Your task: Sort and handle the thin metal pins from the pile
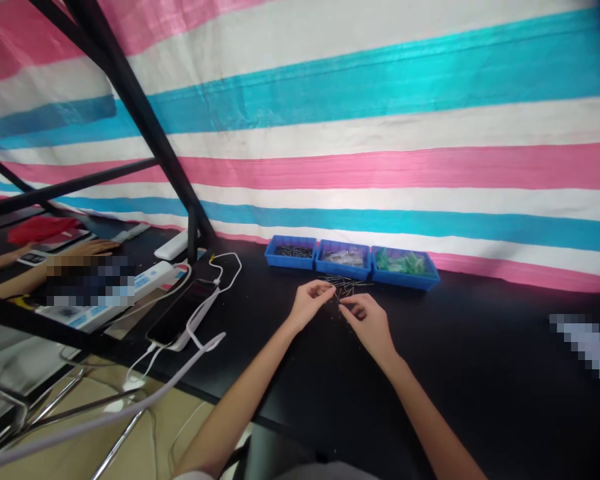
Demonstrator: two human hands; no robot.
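Observation:
Over the black table (pixel 460 360), my left hand (pixel 311 305) is closed, thumb and fingertips drawn together in a pinch. My right hand (pixel 373 325) faces it a short gap away, also pinched. A tiny dark piece shows near the right fingertips, too small to name. Just beyond both hands lies a loose pile of thin metal pins or screws (pixel 353 284). Behind that stand three blue bins in a row. Small dark screw-like parts fill the left bin (pixel 290 263), clear plastic pieces the middle bin (pixel 343 270), and green translucent pieces the right bin (pixel 405 281).
To the left lie a phone (pixel 180 312) with white cables and a white power strip (pixel 150 280). Another person's hand (pixel 93 248) rests farther left. A black metal frame (pixel 150 127) rises there. Striped sheeting (pixel 380 173) hangs behind the table.

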